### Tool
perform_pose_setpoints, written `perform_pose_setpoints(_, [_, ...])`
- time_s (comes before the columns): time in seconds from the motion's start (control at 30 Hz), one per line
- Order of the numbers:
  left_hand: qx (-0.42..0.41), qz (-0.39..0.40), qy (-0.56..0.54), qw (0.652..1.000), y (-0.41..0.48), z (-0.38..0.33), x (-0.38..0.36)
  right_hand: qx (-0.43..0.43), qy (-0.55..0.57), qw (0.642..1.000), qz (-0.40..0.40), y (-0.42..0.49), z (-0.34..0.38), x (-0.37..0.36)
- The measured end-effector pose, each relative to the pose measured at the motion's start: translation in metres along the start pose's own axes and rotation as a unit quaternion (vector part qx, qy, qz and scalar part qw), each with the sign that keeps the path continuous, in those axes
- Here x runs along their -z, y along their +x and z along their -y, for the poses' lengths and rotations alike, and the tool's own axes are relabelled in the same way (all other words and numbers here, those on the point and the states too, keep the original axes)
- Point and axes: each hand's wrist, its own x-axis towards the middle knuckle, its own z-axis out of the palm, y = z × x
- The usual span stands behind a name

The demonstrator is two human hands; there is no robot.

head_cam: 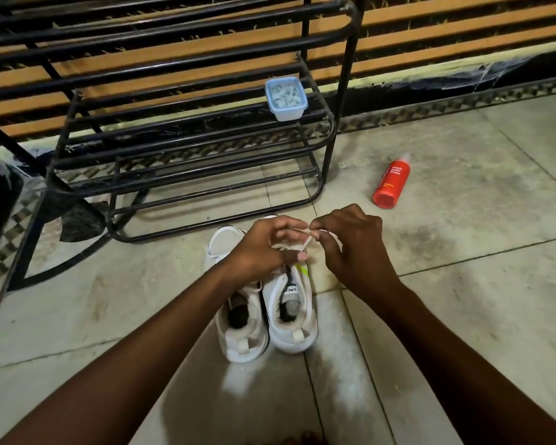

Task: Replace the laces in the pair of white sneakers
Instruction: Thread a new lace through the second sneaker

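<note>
Two white sneakers stand side by side on the floor (463,284) at lower centre of the frame, heels toward the camera: the left-of-frame sneaker (241,345) and the right-of-frame sneaker (291,337), touching along their inner sides. Each has a dark bundle stuffed in its opening. Both hands are over the front of the right-of-frame sneaker. The right hand (350,248) pinches the upper end of one white lace (308,243) between thumb and forefinger. The lace slants down to the thumb of the left hand (264,248). The left hand's fingers are curled over the lacing area, but whether they actually grip the lace cannot be told. The two forefingers' tips nearly meet.

Just beyond the sneakers, filling the upper left of the frame, stands one black metal shoe rack (206,175). One clear plastic container (285,101) with a blue rim sits on its shelf at upper centre. One red bottle (392,183) lies on its side on the floor, right of centre, well apart from the shoes.
</note>
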Motion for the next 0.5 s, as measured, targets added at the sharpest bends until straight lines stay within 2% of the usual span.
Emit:
perform_pose_setpoints(0.07, [-0.001,0.024,-0.040,0.999,0.002,-0.008,-0.005,-0.011,0.015,1.000,-0.018,0.001,0.001,0.001])
perform_pose_setpoints(0.17, [0.002,-0.019,-0.040,0.999,0.004,-0.012,-0.010,-0.025,0.083,0.995,-0.043,-0.001,-0.006,0.002])
perform_pose_setpoints(0.3, [0.038,-0.084,-0.122,0.988,0.004,-0.011,-0.007,-0.075,0.162,0.983,-0.037,-0.013,-0.019,-0.004])
perform_pose_setpoints(0.5, [0.130,-0.152,-0.237,0.951,0.007,-0.006,0.001,-0.075,0.097,0.992,-0.008,-0.038,-0.046,-0.022])
